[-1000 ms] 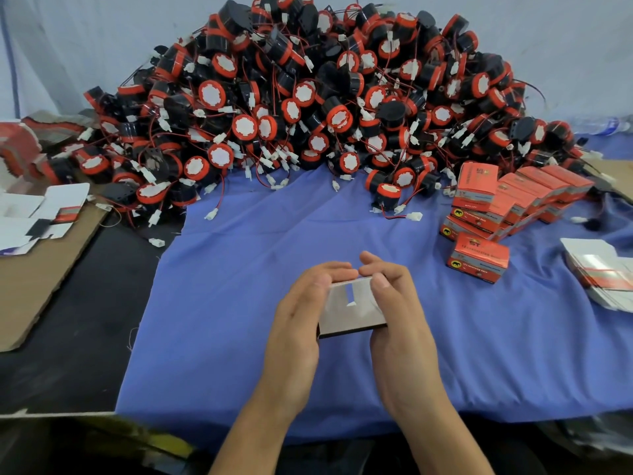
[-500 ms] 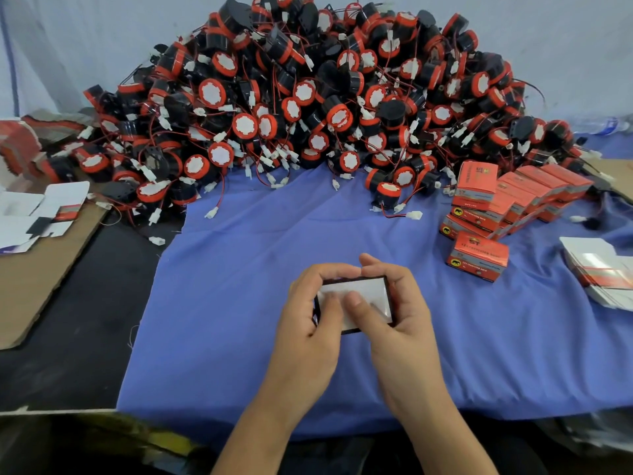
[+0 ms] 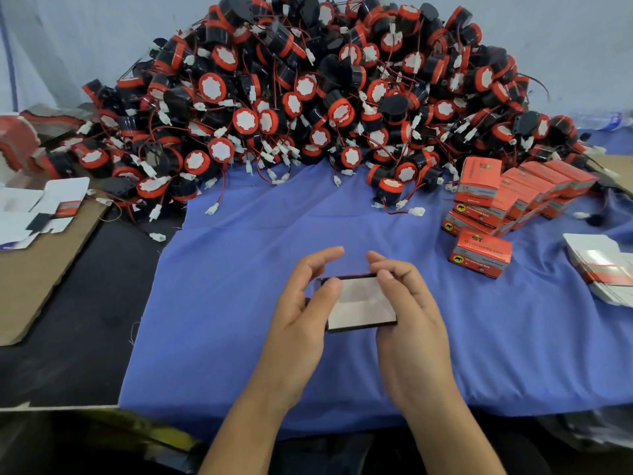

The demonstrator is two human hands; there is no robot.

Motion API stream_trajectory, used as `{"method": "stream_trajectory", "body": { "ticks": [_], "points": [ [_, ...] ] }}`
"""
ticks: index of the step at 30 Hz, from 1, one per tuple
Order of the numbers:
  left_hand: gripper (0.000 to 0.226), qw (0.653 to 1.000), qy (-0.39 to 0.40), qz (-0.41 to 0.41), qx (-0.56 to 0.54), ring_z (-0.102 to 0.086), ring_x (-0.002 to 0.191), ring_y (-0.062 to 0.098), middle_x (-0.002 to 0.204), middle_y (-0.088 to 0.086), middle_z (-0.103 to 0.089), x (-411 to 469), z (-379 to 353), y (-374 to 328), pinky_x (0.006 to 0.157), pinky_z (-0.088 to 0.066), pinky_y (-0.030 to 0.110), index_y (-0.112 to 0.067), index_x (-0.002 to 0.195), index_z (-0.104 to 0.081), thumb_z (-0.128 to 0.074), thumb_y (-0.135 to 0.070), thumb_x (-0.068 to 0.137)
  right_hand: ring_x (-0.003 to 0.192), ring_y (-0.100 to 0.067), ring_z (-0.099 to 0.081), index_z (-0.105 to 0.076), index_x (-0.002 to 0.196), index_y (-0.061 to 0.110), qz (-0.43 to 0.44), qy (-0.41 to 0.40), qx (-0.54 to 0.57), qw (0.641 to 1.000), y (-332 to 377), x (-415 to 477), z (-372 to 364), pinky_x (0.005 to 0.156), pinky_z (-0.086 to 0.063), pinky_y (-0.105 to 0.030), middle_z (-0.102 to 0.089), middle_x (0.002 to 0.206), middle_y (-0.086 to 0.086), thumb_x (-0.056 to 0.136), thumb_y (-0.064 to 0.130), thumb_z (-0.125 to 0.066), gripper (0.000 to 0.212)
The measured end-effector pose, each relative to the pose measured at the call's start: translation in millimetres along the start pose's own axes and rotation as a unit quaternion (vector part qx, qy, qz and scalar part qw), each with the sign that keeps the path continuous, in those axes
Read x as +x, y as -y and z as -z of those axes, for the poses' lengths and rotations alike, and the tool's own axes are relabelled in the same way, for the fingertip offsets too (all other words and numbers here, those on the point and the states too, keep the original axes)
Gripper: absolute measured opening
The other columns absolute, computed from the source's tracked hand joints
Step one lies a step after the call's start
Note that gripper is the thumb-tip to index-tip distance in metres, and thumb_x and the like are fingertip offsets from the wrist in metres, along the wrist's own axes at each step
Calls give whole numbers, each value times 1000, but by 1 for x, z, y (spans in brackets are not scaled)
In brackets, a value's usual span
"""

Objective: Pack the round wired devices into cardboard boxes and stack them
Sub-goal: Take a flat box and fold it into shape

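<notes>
Both hands are working just toward six o'clock from the middle of the blue cloth (image 3: 222,303). The left hand (image 3: 301,313) is gripping the cardboard box (image 3: 359,303) from its nine o'clock side. Its thumb is pressing on the pale inner face and its other fingers are curling above the far edge. The right hand (image 3: 411,320) is holding the three o'clock side, with bent fingers reaching over the far corner and the palm covering the near one (where that thumb is sitting, I cannot tell). The box is showing a pale inside framed by a dark rim, and it is sitting between the two hands, low over the cloth. Whether it is touching the cloth, I cannot say.

At twelve o'clock the pile of round wired devices (image 3: 308,97) is sprawling across most of the table. They have black bodies, red rings and white faces, and their red wires with white plugs are trailing onto the cloth. At two o'clock the packed orange boxes (image 3: 496,197) are standing in rows against the foot of the pile, and a single orange box (image 3: 481,252) is lying just in front of them, nearer the hands. At three o'clock a stack of flat box blanks (image 3: 599,265) is lying at the right edge. At nine o'clock loose white blanks (image 3: 30,214) are resting on a brown cardboard sheet (image 3: 41,275), which is lying on the black tabletop (image 3: 75,330).
</notes>
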State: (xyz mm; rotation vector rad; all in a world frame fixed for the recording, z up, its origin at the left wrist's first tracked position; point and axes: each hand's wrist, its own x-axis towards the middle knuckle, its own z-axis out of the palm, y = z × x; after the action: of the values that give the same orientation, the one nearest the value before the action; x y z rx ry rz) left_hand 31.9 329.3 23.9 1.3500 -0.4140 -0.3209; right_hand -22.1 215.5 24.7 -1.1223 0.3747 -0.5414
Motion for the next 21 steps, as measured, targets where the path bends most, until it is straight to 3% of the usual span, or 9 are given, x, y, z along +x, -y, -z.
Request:
{"method": "stream_trajectory", "body": {
  "ticks": [3, 6, 9, 13, 16, 18, 21],
  "points": [
    [37, 999, -2, 52, 3, -61, 117, -4, 118, -21, -69, 5, 9, 0, 84, -48, 8, -46, 121, -68, -64, -44, 84, 121, -19, -60, -74, 92, 22, -25, 3, 23, 999, 5, 1, 0, 96, -42, -33, -72, 126, 3, 103, 17, -54, 23],
    [43, 994, 42, 98, 1, -67, 98, 12, 96, -6, -69, 8, 21, -3, 79, -53, 14, -45, 123, -67, -73, -46, 81, 116, -23, -60, -75, 101, 15, -42, 2, 25, 999, 5, 3, 2, 97, -42, -40, -73, 119, 4, 104, 20, -51, 24],
    [58, 985, 120, 123, -18, -64, 102, 22, 100, 12, -58, 13, 34, -5, 95, -52, 28, -41, 133, -66, -81, -40, 76, 114, -31, -62, -77, 105, 11, -63, 2, 20, 998, 9, 3, 1, 104, -45, -52, -73, 118, -4, 98, 34, -58, 30],
    [78, 972, 180, 143, -57, -59, 99, 29, 101, 20, -52, 20, 48, -4, 93, -52, 28, -41, 142, -59, -85, -28, 69, 109, -31, -61, -76, 103, 11, -68, 30, 7, 997, 16, 0, 2, 108, -42, -60, -74, 116, -6, 90, 53, -52, 50],
    [84, 961, 216, 160, -67, -56, 109, 39, 121, 45, -54, 20, 51, -3, 99, -49, 38, -41, 146, -54, -85, -25, 70, 112, -44, -59, -75, 100, 11, -75, 53, -15, 996, 20, -2, 2, 111, -36, -69, -70, 121, -15, 90, 58, -50, 54],
    [93, 955, 236, 166, -68, -53, 114, 41, 135, 48, -45, 20, 50, -3, 102, -44, 47, -40, 148, -53, -93, -29, 65, 104, -39, -60, -75, 97, 12, -79, 61, -22, 995, 22, -1, 2, 110, -37, -66, -69, 122, -16, 92, 58, -47, 54],
    [108, 950, 260, 160, -67, -50, 116, 44, 135, 52, -40, 18, 49, -4, 103, -39, 52, -41, 150, -50, -101, -40, 54, 96, -24, -63, -75, 95, 14, -93, 99, -36, 990, 26, 1, 3, 108, -41, -64, -73, 116, -9, 98, 57, -41, 55]
  ]
}}
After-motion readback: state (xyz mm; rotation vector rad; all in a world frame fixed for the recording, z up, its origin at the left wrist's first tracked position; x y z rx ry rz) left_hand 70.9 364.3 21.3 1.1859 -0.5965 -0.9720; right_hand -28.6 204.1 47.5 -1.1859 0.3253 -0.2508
